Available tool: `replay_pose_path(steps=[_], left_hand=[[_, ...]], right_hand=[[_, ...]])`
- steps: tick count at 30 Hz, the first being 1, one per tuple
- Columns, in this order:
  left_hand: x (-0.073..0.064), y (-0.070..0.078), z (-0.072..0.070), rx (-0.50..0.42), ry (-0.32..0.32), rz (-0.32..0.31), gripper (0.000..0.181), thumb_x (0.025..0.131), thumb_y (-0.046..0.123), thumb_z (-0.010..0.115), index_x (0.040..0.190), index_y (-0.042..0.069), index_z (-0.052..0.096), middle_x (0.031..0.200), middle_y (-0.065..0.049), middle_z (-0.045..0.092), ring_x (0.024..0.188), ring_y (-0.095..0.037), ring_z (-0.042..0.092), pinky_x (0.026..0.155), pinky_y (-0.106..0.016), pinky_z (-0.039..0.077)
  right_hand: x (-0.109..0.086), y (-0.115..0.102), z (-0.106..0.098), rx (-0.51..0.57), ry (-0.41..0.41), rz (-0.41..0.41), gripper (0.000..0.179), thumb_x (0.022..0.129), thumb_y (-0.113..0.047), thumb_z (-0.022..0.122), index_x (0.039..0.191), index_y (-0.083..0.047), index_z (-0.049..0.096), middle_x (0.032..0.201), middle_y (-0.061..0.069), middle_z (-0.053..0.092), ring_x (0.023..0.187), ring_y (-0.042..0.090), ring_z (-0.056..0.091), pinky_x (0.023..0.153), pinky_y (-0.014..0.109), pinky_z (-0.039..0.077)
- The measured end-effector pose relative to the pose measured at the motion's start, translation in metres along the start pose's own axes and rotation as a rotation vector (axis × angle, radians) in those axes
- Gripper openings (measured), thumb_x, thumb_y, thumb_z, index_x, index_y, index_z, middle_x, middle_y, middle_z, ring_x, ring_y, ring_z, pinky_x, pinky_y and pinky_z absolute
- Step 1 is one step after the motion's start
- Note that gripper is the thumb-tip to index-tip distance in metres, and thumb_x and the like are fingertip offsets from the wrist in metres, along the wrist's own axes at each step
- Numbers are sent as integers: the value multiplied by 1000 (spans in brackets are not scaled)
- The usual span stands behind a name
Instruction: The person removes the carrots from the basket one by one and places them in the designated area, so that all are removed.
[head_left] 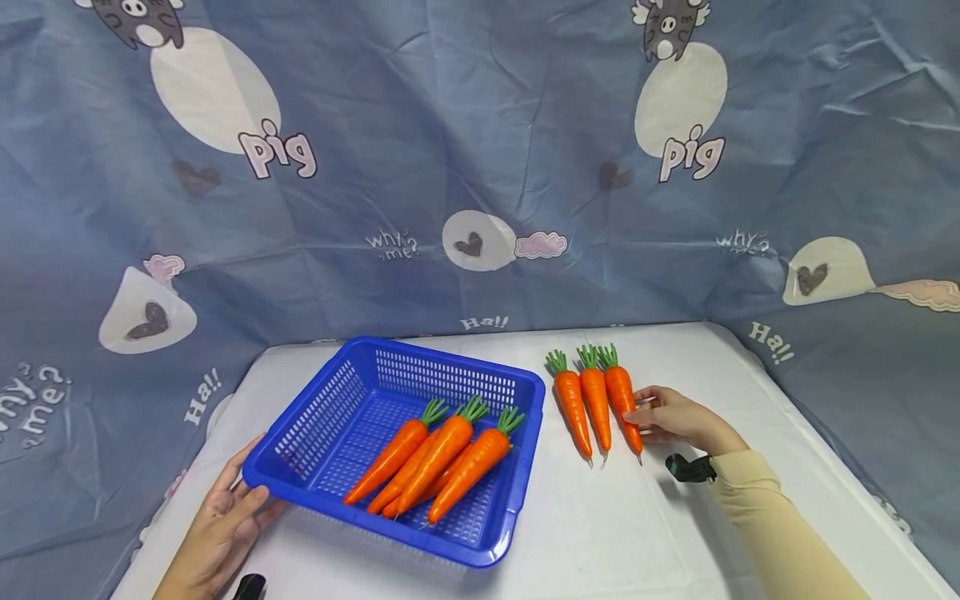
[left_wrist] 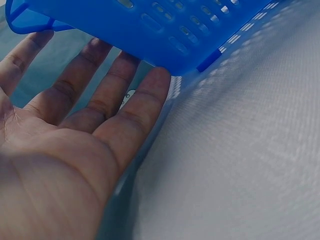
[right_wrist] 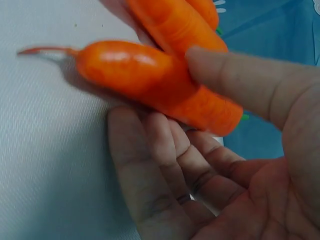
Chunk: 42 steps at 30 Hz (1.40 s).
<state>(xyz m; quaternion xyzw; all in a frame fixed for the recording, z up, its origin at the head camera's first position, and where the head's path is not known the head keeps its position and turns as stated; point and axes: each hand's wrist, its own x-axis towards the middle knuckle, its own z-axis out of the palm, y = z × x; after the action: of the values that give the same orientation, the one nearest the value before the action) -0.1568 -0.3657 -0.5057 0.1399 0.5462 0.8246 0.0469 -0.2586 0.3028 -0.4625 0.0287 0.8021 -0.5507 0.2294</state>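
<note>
My left hand [head_left: 225, 521] is at the left front corner of a blue plastic basket [head_left: 300, 500], with fairly straight fingers touching its outside. In the left wrist view, the fingertips [left_wrist: 157, 77] meet the slotted wall and rim. Several orange carrots [head_left: 442, 450] with green tops lie in the basket's right part. Right of the basket, three more carrots lie side by side on the white cloth. My right hand [head_left: 671, 421] pinches the rightmost carrot [head_left: 621, 387], thumb on top and fingers along its side. That carrot's thin root tip [right_wrist: 45, 50] points away from the palm in the right wrist view.
The left carrot [head_left: 572, 408] and middle carrot [head_left: 596, 400] of the row lie close beside the held one. White cloth [head_left: 600, 533] covers the table. A blue printed curtain [head_left: 480, 167] hangs along the back and sides.
</note>
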Motion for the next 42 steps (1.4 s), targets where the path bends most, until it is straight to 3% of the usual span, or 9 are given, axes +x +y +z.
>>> replay_pose_path(steps=[9, 19, 24, 29, 37, 42], left_hand=[[0, 0, 0, -4, 0, 1, 66, 111, -10, 38, 163, 31, 43, 146, 7, 67, 127, -10, 70, 100, -30, 63], [-2, 1, 0, 11, 6, -4, 66, 111, -9, 39, 163, 31, 42, 147, 7, 67, 128, -9, 70, 101, -30, 63], [-2, 2, 0, 38, 8, -7, 66, 111, -8, 40, 165, 31, 39, 148, 9, 66, 129, -8, 69, 102, -30, 62], [0, 1, 1, 36, -5, 8, 67, 111, -9, 39, 165, 29, 39, 149, 9, 65, 130, -8, 68, 102, -30, 62], [0, -1, 2, 37, -2, 1, 66, 111, -8, 40, 165, 30, 39, 149, 9, 65, 130, -8, 68, 102, -30, 62], [0, 3, -2, 13, -13, 4, 67, 111, -9, 40, 164, 31, 41, 149, 8, 65, 131, -9, 68, 103, -31, 62]], right_hand=[[0, 2, -2, 23, -19, -6, 69, 104, -20, 69, 150, 12, 29, 122, 14, 57, 101, 16, 67, 92, 32, 65], [3, 8, -8, 55, -53, -31, 58, 112, -27, 57, 149, 13, 37, 108, 1, 64, 94, 8, 66, 90, 25, 63], [2, 11, -10, 46, -68, -40, 58, 114, -26, 53, 151, 15, 37, 115, 3, 69, 100, 8, 69, 94, 26, 63], [3, 12, -11, 39, -61, -43, 54, 113, -23, 55, 148, 15, 39, 117, 6, 69, 102, 10, 69, 94, 26, 63], [1, 16, -16, 33, -84, -51, 53, 103, -3, 55, 148, 18, 36, 119, 9, 68, 104, 12, 69, 94, 26, 62], [5, 15, -13, 40, -85, -58, 53, 106, -8, 58, 149, 17, 38, 118, 7, 70, 104, 11, 70, 95, 25, 62]])
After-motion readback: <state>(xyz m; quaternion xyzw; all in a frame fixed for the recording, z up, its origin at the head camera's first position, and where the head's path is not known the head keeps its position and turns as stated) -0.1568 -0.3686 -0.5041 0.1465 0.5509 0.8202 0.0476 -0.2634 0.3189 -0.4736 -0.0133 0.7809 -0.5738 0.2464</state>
